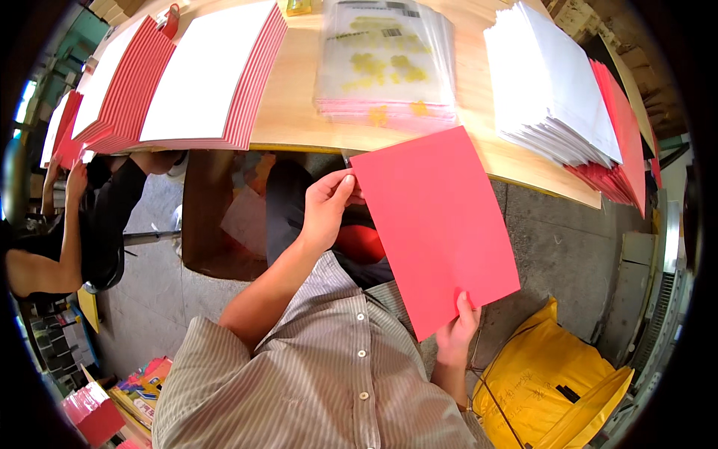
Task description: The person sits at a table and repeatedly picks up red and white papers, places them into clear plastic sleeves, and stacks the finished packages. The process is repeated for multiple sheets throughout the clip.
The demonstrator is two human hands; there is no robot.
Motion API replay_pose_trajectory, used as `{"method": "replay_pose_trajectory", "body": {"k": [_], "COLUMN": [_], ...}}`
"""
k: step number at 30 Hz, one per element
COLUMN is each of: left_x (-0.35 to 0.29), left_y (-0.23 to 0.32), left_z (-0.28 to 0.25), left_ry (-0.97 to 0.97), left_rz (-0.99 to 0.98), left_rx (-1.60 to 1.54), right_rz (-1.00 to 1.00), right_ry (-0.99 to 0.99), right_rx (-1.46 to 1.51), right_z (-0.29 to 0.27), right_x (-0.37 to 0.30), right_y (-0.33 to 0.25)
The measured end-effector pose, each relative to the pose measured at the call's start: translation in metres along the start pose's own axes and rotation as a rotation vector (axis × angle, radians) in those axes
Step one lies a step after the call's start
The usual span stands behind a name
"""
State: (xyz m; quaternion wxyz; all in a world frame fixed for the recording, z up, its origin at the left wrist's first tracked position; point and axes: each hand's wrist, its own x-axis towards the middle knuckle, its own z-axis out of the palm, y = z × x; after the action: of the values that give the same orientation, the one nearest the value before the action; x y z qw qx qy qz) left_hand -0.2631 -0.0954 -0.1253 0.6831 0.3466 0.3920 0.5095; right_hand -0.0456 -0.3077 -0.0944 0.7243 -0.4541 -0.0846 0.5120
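A flat red sheet or thin booklet (437, 224) is held tilted in front of me, just off the table's near edge. My left hand (327, 206) pinches its upper left corner between thumb and fingers. At the lower right edge my right hand (458, 329) grips it, thumb on the front and fingers behind. Just beyond it on the table lies a stack of clear plastic bags (389, 71) with yellow print. To the right stands a fanned pile of white sheets (550, 90) beside red ones (621, 127).
Tall red-and-white stacks (206, 71) fill the left of the wooden table (295, 112). A cardboard box (206, 217) with paper scraps is under it. A yellow sack (546, 382) sits at lower right. At far left another person's arms (63, 232) handle red sheets.
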Motion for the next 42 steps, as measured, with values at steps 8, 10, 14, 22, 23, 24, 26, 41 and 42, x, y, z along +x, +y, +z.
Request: {"method": "replay_pose_trajectory", "body": {"k": [8, 10, 14, 22, 23, 24, 26, 41, 42], "left_x": [-0.004, -0.004, -0.001, 0.012, 0.015, 0.015, 0.015, -0.035, -0.040], "left_y": [-0.007, -0.007, -0.010, -0.039, -0.041, -0.044, -0.050, -0.084, -0.085], "left_z": [-0.002, 0.004, 0.022, 0.040, 0.044, 0.048, 0.054, 0.049, 0.047], "left_ry": [0.042, 0.057, 0.061, 0.073, 0.066, 0.056, 0.034, -0.072, -0.077], "left_rz": [0.071, 0.095, -0.016, -0.106, -0.117, -0.133, -0.183, -0.505, -0.524], "left_rx": [0.135, 0.054, -0.092, -0.291, -0.319, -0.345, -0.390, -0.517, -0.519], "right_rz": [0.011, 0.017, 0.020, 0.068, 0.080, 0.095, 0.117, 0.062, 0.058], "right_ry": [-0.072, -0.054, -0.054, -0.083, -0.097, -0.115, -0.140, -0.112, -0.112], "right_rx": [0.044, 0.050, 0.074, 0.080, 0.088, 0.098, 0.119, 0.078, 0.082], "right_z": [0.009, 0.010, 0.011, 0.026, 0.027, 0.030, 0.032, 0.066, 0.068], "right_x": [-0.003, -0.005, -0.007, -0.016, -0.017, -0.019, -0.019, 0.000, 0.002], "right_y": [0.005, 0.008, 0.013, 0.007, 0.006, 0.004, 0.006, 0.015, 0.016]}}
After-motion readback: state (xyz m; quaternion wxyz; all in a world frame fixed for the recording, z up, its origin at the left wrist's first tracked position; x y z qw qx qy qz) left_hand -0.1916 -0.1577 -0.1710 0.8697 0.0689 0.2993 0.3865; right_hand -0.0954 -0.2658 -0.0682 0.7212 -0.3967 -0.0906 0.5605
